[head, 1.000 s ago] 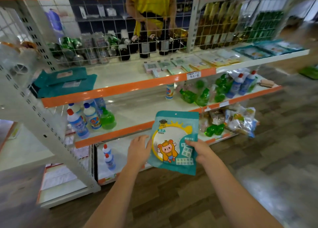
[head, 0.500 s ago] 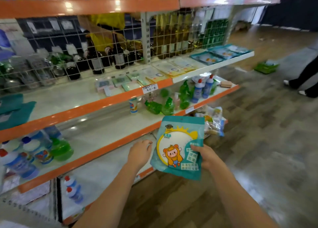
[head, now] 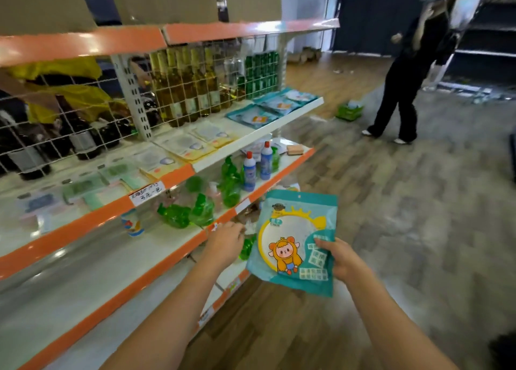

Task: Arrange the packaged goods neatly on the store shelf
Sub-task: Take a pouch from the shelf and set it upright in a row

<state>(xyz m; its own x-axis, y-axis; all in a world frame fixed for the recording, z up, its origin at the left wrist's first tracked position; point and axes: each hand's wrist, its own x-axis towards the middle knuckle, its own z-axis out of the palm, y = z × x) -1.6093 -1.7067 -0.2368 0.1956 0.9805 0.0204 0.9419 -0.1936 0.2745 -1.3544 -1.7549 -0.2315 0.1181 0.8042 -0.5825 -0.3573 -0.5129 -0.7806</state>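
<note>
Nearest the camera, the right hand (head: 339,259) pinches a teal snack pouch (head: 296,241) at its lower right corner, thumb on the printed front, fingers curled behind — the pouch hangs upright in the air, in front of the shelving and touching no shelf. The left hand (head: 227,241) is off the pouch, just beside its left edge, fingers bent loosely down and holding nothing, over the orange lip of the lower shelf (head: 156,263).

Past the hands, green spray bottles (head: 195,213) lie tipped on that shelf beside upright blue cleaner bottles (head: 257,168). Further on, at the far end of the upper shelf (head: 282,121), a row of matching teal pouches (head: 268,110) lies flat — probably where this one belongs.

To do it well, a one-corner hold lets a soft pouch sag, so the left hand should likely steady the free edge. Lay it flat, picture up, edges squared to its neighbours, clear of the yellow packets (head: 195,140) next to them.
</note>
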